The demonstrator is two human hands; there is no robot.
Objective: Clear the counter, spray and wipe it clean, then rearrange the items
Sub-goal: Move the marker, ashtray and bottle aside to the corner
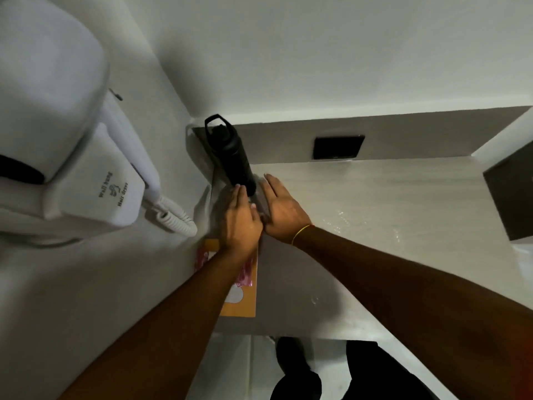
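A tall black bottle (230, 151) with a loop lid stands in the far left corner of the pale counter (360, 212). My left hand (240, 223) is stretched flat, its fingertips touching the bottle's base. Beside it, just right of the bottle, my right hand (281, 207) lies flat with its fingers apart. The thumbs meet over a greyish patch that I cannot make out. An orange packet (245, 301) with pink wrappers lies on the counter under my left forearm.
A white wall-hung hair dryer (95, 186) with a coiled cord (176, 220) sticks out from the left wall. A black socket plate (337, 147) sits in the backsplash. A dark box (510, 197) stands at the right edge. Droplets glisten on the counter's right part.
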